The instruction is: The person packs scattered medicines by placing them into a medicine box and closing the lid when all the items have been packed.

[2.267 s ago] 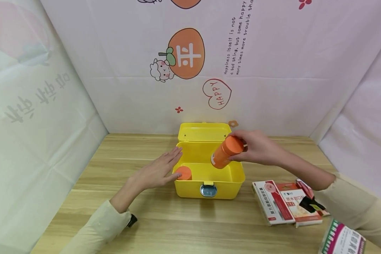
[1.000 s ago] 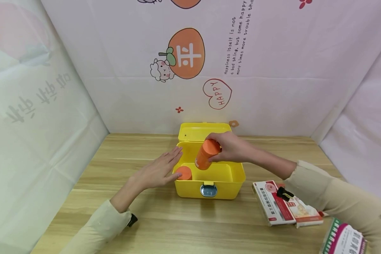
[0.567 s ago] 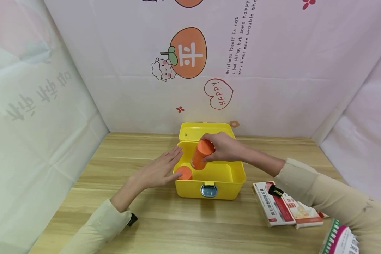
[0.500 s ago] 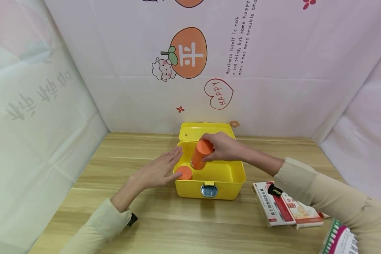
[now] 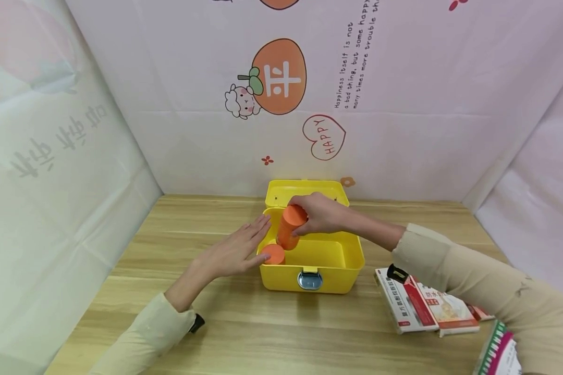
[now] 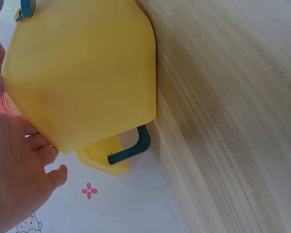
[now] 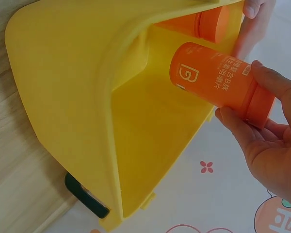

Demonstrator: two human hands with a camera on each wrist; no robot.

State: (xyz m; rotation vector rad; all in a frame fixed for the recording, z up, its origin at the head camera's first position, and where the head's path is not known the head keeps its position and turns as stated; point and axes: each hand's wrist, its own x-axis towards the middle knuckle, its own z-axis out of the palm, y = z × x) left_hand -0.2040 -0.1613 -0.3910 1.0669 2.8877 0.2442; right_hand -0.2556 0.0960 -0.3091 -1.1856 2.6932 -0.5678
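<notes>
Tabletop point(image 5: 262, 333); box point(image 6: 82, 73) handle point(image 6: 128, 154), wrist views only

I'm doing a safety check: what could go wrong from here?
The right hand grips the tilted orange bottle near its cap, so it might slip. If lowered, it could knock the second bottle in the yellow box, or bump the left hand close by.

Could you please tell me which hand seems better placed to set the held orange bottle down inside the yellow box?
Probably the right hand: it grips the orange bottle over the open yellow box. The left hand is at the box's left side, holding nothing.
</notes>
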